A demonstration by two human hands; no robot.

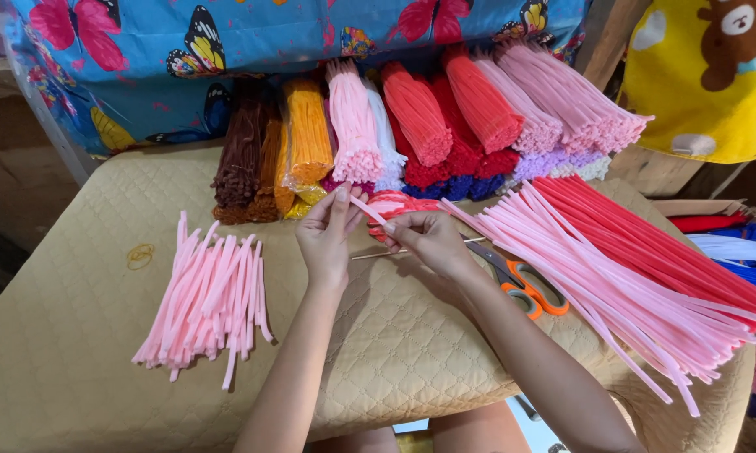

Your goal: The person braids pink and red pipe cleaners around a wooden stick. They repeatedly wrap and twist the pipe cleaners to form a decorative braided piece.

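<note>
My left hand [326, 235] and my right hand [428, 239] meet over the middle of a quilted tan cushion [84, 335]. Together they pinch one short pink pipe cleaner [368, 210], which runs slanting between their fingertips. Just behind the hands lies a small red and pink bent piece [395, 205]. A thin wooden stick [374, 252] lies on the cushion under the hands. To the left rests a pile of short cut pink pipe cleaners [206, 302]. Long pink pipe cleaners [613, 285] and long red ones [646, 243] fan out on the right.
Orange-handled scissors [525, 285] lie by my right forearm. Bundles of brown, orange, pink, white, red, purple and blue pipe cleaners [411, 134] are stacked at the back against a butterfly-print cloth [227, 42]. A rubber band [140, 256] sits far left. More red, white and blue stems [739, 247] fill a box at right.
</note>
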